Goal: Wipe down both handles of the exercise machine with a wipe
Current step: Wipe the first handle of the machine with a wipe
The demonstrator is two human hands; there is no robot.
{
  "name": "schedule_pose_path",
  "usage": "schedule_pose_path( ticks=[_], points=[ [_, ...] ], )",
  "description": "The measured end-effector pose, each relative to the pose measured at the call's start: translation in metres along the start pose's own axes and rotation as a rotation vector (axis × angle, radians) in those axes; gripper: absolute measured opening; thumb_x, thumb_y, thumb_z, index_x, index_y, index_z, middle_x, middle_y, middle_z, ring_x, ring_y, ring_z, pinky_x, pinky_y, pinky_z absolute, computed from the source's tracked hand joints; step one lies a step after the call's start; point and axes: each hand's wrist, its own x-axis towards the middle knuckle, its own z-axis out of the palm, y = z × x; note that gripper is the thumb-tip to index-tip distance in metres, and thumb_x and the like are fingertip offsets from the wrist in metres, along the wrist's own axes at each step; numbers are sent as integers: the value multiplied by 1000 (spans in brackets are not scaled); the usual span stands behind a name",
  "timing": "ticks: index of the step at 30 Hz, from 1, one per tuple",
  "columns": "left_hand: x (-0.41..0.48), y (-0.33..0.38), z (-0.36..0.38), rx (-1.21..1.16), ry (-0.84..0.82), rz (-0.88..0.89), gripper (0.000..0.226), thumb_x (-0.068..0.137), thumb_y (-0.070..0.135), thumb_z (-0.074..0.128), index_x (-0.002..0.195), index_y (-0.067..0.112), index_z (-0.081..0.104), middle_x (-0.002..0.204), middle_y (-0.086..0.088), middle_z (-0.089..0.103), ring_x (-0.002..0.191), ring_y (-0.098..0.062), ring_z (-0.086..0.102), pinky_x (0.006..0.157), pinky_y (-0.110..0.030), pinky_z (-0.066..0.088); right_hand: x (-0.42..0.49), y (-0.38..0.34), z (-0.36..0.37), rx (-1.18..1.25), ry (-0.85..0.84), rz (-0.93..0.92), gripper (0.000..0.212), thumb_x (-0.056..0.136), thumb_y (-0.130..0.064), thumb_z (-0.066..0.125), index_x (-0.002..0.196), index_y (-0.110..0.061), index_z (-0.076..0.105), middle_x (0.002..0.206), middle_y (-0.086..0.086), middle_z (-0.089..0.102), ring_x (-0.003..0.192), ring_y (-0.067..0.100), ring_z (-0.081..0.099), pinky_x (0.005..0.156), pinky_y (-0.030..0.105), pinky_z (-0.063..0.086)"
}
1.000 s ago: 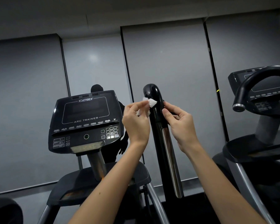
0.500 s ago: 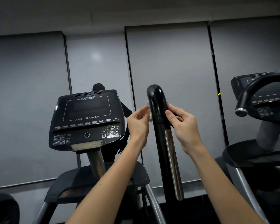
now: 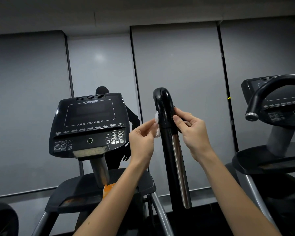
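The exercise machine (image 3: 89, 125), a black Arc Trainer, fills the middle of the view, its console left of the near handle (image 3: 168, 150). That near handle stands upright: a black post with a bent-over top and a steel strip down its lower front. Right of it, a second machine (image 3: 278, 116) is cut off by the frame edge. The far handle (image 3: 102, 90) shows only as a dark knob beyond the console, well left of the near handle, with its shaft hidden.

The left hand (image 3: 140, 142) sits just left of the near handle, fingers together in a pinch on the wipe (image 3: 157, 124). The wipe is a small white crumple touching the handle's left side below the bend. The right hand (image 3: 192, 132) grips the handle's right side, fingers curled round the back and thumb pressed on the front edge.

The step in hand looks like wiping the near handle's upper grip, and the bend glistens as if damp. The next move likely calls for drawing the wipe down over the steel strip and round the back, then crossing to the far handle.

Whether the wipe runs behind the handle into the right hand cannot be told. An orange packet (image 3: 107, 189), low and left of the handle, is partly hidden by the left forearm and unreadable.
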Motion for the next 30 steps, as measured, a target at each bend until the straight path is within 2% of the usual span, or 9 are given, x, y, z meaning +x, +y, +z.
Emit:
schedule_pose_path(
  ticks=[3, 5, 8, 11, 16, 20, 23, 27, 30],
  points=[
    [-7, 3, -5, 55, -54, 143, 19, 85, 6, 61, 97, 18, 69, 94, -1, 69, 91, -9, 67, 80, -19, 53, 0, 1, 0, 3, 2, 2, 32, 91, -9, 55, 122, -8, 58, 122, 7, 62, 105, 15, 64, 96, 29, 49],
    [-9, 4, -6, 180, -94, 296, 23, 84, 5, 62, 96, 23, 69, 95, -2, 63, 92, -4, 61, 80, -17, 50, 0, 1, 0, 7, 5, 8, 32, 91, -9, 54, 123, -8, 57, 122, 8, 62, 105, 15, 64, 97, 30, 49],
    [-7, 5, -6, 374, -115, 494, 25, 81, 5, 66, 103, 17, 68, 93, 3, 55, 88, 2, 56, 80, -11, 47, -1, 1, 0, 6, 5, 10, 33, 91, -10, 54, 124, -8, 56, 123, 8, 61, 105, 15, 64, 96, 28, 49],
    [-2, 7, -3, 447, -126, 603, 26, 81, 3, 67, 105, 11, 68, 94, 3, 54, 85, -2, 56, 76, -16, 51, 0, 1, 1, 5, 13, 9, 33, 91, -9, 55, 124, -7, 55, 122, 8, 61, 105, 16, 64, 96, 28, 49],
    [15, 19, 13, 546, -18, 707, 15, 81, 1, 66, 94, 5, 73, 89, -2, 54, 81, 11, 53, 74, -2, 40, -1, 0, 2, 40, 17, 19, 32, 90, -10, 56, 122, -7, 57, 121, 9, 61, 102, 16, 65, 93, 26, 50],
    [37, 32, 20, 662, -27, 780, 13, 81, 2, 65, 91, 2, 73, 87, -1, 52, 73, -3, 52, 74, 0, 38, 0, -1, 1, 22, 13, 16, 33, 91, -6, 54, 123, -3, 56, 123, 9, 61, 104, 18, 64, 96, 30, 49],
    [52, 38, 22, 706, -49, 808, 13, 81, 4, 65, 91, 2, 73, 85, -1, 51, 74, -12, 53, 73, -2, 39, 0, -2, 1, 33, 14, 11, 31, 90, -4, 55, 120, -5, 58, 120, 9, 62, 99, 14, 65, 93, 25, 50],
    [70, 44, 26, 697, -4, 747, 12, 83, 4, 65, 91, 3, 74, 84, -4, 53, 72, -12, 51, 70, -1, 37, 6, -6, -2, -14, 22, 30, 26, 86, -6, 60, 112, -10, 65, 100, 7, 70, 86, 13, 68, 85, 25, 54],
    [84, 47, 28, 693, 30, 656, 13, 84, 8, 65, 93, 5, 74, 89, -10, 60, 74, -10, 51, 69, 1, 35, 16, -16, -6, -116, 46, 30, 11, 83, -11, 65, 91, -15, 70, 80, 0, 70, 76, 13, 65, 76, 28, 55]
  ],
)
